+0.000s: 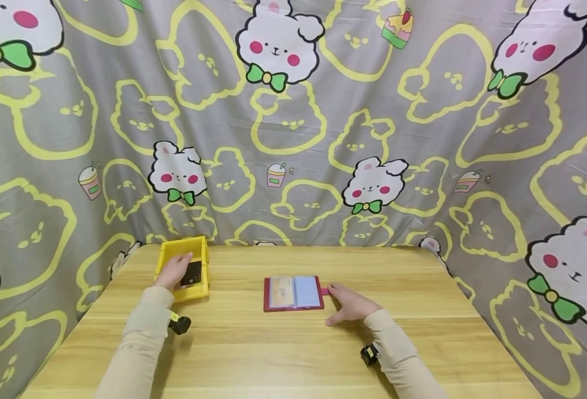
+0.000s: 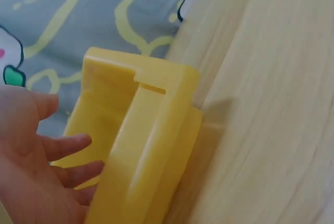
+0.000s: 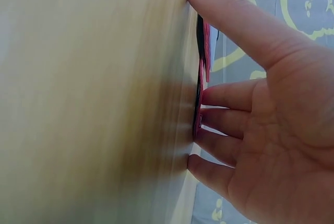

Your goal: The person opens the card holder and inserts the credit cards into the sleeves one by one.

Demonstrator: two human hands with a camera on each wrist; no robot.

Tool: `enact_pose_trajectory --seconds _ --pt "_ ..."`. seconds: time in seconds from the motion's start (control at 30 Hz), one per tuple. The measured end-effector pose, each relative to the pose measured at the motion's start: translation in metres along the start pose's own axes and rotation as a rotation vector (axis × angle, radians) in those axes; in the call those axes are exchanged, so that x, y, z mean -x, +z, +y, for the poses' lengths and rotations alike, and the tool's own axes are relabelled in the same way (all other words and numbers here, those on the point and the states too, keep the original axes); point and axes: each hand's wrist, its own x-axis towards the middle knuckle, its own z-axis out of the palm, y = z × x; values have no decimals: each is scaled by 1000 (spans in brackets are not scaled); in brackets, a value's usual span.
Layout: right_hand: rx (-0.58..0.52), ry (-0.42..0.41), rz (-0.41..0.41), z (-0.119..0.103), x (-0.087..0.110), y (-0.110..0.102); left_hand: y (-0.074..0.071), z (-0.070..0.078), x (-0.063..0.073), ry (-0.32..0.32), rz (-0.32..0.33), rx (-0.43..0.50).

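Observation:
On the left, a yellow plastic bin point(image 1: 202, 291) stands on the table, and a black card point(image 1: 191, 274) shows inside it. My left hand point(image 1: 173, 271) reaches over the bin's near left side, beside the card. In the left wrist view its fingers point(image 2: 78, 174) are spread and loosely bent at the bin's wall, with nothing between them. A red card holder point(image 1: 294, 292) lies unfolded at mid-table, its left sleeve with a pale orange-printed card, its right sleeve bluish. At its right edge, my right hand point(image 1: 350, 305) touches the pink strap point(image 1: 325, 291) with extended fingertips; its thumb point(image 3: 229, 12) is apart from them.
The wood-grain table point(image 1: 253, 354) reaches back to a grey curtain point(image 1: 313, 127) printed with rabbits, which also hangs along both sides. Small black cameras point(image 1: 370, 354) are strapped to both wrists, over pale sleeves.

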Motion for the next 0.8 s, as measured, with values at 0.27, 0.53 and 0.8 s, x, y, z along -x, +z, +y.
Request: enact_pose_trajectory --seconds 0.27,0.53,0.8 --pt "8 -8 0 -1 -1 1 -1 -7 -11 -55 61 104" --pt "-7 1 15 0 -1 3 4 -9 -10 -90 81 230" --pt "-8 -4 25 0 -1 3 9 -11 -13 -82 130 275"
